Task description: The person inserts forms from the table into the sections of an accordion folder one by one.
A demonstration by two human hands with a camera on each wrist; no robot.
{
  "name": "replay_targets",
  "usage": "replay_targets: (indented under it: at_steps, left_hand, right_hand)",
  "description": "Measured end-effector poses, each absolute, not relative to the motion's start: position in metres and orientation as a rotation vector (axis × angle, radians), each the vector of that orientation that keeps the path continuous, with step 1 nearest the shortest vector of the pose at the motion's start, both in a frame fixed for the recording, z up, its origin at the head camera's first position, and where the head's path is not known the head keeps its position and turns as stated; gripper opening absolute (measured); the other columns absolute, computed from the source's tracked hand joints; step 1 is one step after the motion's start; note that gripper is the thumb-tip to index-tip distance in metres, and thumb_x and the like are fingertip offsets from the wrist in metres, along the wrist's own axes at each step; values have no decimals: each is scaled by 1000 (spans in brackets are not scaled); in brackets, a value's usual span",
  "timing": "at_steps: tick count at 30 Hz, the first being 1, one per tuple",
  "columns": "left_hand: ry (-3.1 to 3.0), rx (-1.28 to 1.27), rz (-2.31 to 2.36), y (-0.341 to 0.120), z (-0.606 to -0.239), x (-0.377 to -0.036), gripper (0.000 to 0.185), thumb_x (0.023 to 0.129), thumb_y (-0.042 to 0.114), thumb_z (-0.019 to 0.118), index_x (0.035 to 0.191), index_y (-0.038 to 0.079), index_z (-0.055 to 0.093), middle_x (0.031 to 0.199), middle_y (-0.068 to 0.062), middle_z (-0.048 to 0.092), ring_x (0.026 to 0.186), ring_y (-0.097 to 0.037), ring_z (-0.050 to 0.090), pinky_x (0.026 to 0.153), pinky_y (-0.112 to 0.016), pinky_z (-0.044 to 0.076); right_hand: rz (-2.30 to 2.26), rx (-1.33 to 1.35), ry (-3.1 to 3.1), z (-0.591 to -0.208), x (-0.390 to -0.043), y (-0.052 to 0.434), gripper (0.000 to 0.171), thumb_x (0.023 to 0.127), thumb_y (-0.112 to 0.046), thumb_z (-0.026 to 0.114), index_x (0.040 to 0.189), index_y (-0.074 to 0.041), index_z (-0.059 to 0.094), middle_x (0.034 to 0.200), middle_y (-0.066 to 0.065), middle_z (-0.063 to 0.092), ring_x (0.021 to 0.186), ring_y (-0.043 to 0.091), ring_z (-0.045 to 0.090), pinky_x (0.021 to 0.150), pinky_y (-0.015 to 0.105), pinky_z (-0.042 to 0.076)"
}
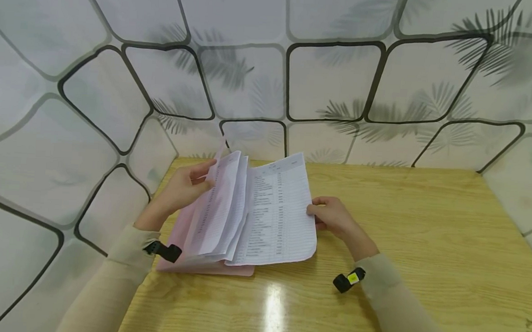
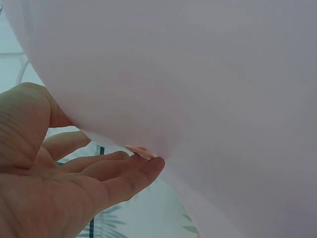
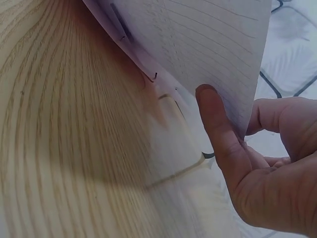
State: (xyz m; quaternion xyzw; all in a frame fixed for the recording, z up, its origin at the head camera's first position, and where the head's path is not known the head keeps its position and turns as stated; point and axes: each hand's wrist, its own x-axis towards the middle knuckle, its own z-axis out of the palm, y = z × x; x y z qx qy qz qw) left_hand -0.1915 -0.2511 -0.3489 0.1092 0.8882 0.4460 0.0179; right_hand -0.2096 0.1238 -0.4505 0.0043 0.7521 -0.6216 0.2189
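Two hands (image 1: 188, 187) (image 1: 331, 217) on one paper stack (image 1: 254, 210)

A wooden table (image 1: 424, 254) with light yellow grain is seen. A bright spot of light (image 1: 273, 307) is shown near its front edge. The table is closed in at the back and on both sides by white walls (image 1: 333, 79). Dark rounded lines and grey palm leaves are printed on the walls. The wood grain is seen up close in the right wrist view.

bright even light | glare on table (image 1: 273, 307) | fisheye edges | wrist views soft
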Motion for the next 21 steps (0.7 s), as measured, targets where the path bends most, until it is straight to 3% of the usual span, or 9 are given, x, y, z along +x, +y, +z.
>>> replay_targets:
  at_steps: [15,21]
  left_hand:
    - [2740,337,1410,-251,-347,-190,56,99,1,62,154,-5,49,160,-26,46,143,-48,50,116,-54,45]
    - [2735,332,1406,-252,-348,-189,57,100,2,62,155,-5,47,161,-25,45,143,-48,50,115,-54,46]
  right_hand:
    - [-1671,-1,2079,-455,-209,101,41,100,-9,64,133,14,60,104,20,76,78,14,73,64,27,62]
    - [-1680,-56,2076,-461,-209,97,41,103,-9,57,136,16,61,108,20,77,80,11,72,65,25,61]
